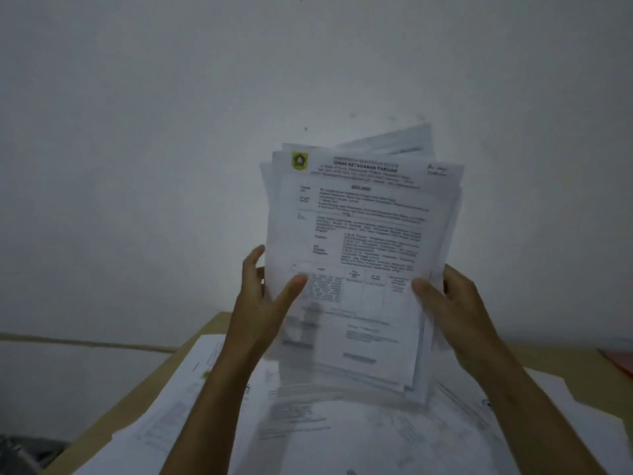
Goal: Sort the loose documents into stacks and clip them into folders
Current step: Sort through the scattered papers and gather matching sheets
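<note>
Squaring-up looks to be the step: left hand (263, 296) and right hand (448, 299) pinch the sheaf of documents (356, 255) upright above the bench (144, 389), thumbs in front, its uneven edges needing tapping among loose sheets (342, 430) there.

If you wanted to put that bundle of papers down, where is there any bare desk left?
Little. Both hands, left hand and right hand, hold the bundle upright over loose sheets covering the desk's middle. Bare wood shows along the desk's left edge and in a strip at the far right, before the orange folder.
</note>
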